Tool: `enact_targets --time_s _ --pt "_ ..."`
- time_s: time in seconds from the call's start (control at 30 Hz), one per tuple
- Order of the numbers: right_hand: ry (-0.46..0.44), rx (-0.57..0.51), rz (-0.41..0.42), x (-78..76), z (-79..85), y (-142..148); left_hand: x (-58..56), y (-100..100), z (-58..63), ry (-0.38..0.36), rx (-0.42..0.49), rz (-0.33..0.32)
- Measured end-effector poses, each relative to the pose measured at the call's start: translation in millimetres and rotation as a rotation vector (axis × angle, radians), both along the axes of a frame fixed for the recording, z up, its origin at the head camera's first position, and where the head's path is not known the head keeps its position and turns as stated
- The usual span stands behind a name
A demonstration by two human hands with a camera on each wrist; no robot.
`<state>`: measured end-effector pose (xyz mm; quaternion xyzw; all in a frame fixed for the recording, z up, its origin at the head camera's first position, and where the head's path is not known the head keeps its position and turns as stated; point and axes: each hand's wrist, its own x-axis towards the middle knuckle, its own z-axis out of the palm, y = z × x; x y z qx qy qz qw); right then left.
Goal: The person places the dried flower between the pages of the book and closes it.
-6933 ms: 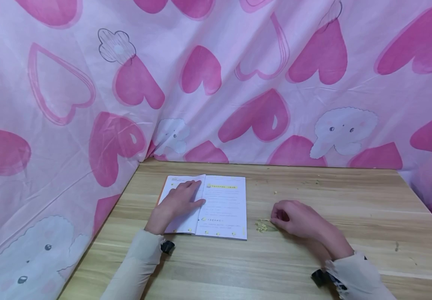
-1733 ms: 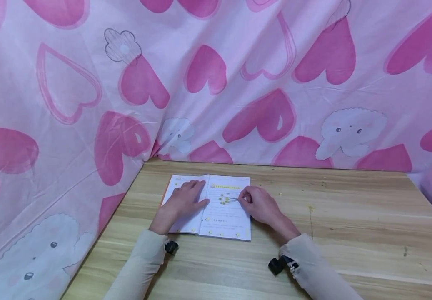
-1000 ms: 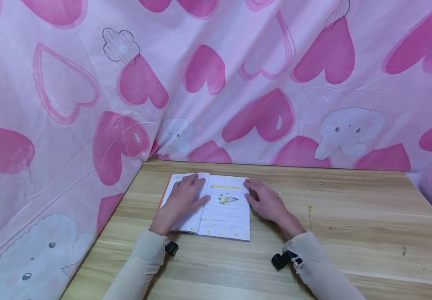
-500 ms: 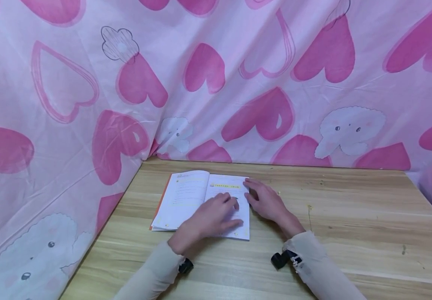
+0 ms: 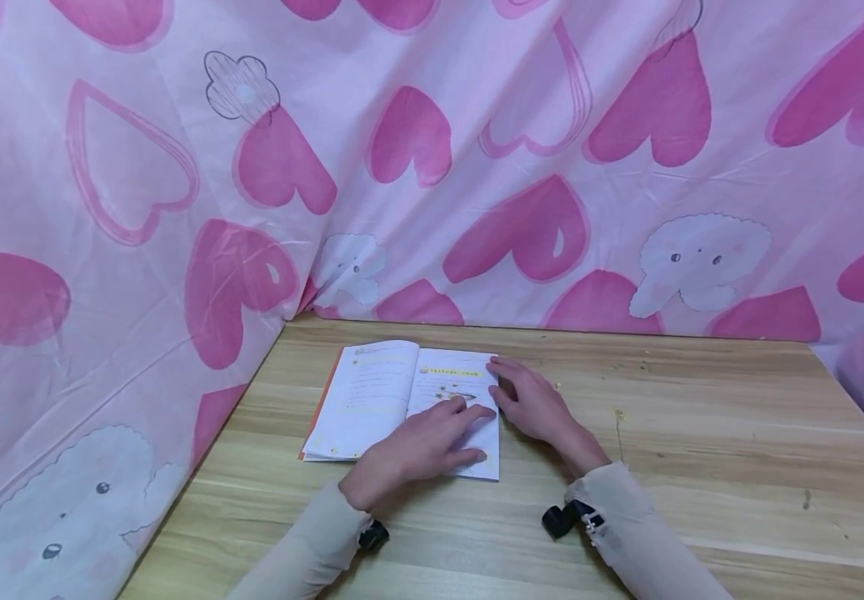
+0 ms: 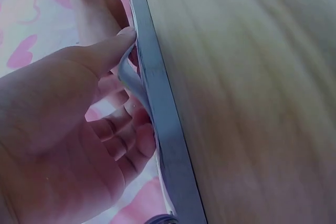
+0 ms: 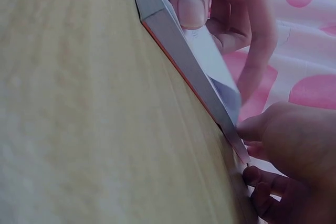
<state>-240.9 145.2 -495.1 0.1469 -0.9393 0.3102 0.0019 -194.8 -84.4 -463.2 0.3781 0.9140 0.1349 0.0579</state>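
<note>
On the left side of the table (image 5: 739,467), closer to the far end than the near end, a book (image 5: 379,392) lies open and flat. On its right page there is a little bunch of yellow flowers (image 5: 442,388) with thin stems, partly hidden by fingers. The page has print and a yellow strip above the flowers. The left page has print too, and a bit of orange shows along its left edge. In the wrist pictures, the edge of the right page curls up a little.

The left hand (image 5: 427,437) lies over the near part of the right page, just on the near side of the flowers. Its fingers and thumb are spread apart, and the thumb touches the page. The right hand (image 5: 536,408) is at the book's right edge, toward the far corner. Its thumb and fingers are apart and touch the edge.

To the right of the right hand, another thin stem (image 5: 621,437) with a yellow top lies on the table. A few tiny bits are scattered farther right. Both arms have cream sleeves (image 5: 319,533), with a small black thing (image 5: 373,536) at each wrist. At the far side and the left hangs a pink cloth (image 5: 372,50) with hearts and fluffy white animals.
</note>
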Motion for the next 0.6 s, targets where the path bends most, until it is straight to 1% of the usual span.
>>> enact_targets --time_s 0.17,0.33,0.47,0.6 --pt "0.007 -0.027 0.006 -0.2 -0.2 1.8 -1.2 -0.8 0.6 0.006 0.021 -0.020" --pt "0.038 -0.059 -0.001 0.0 -1.4 3.6 -4.0 -2.6 4.6 -0.017 0.069 -0.047" --pt "0.051 -0.055 -0.008 -0.2 -3.1 4.0 -8.9 -4.2 8.9 -0.061 0.114 -0.036" --pt "0.032 -0.057 -0.032 -0.5 -3.9 3.3 -14.6 -5.8 14.2 -0.059 0.195 -0.018"
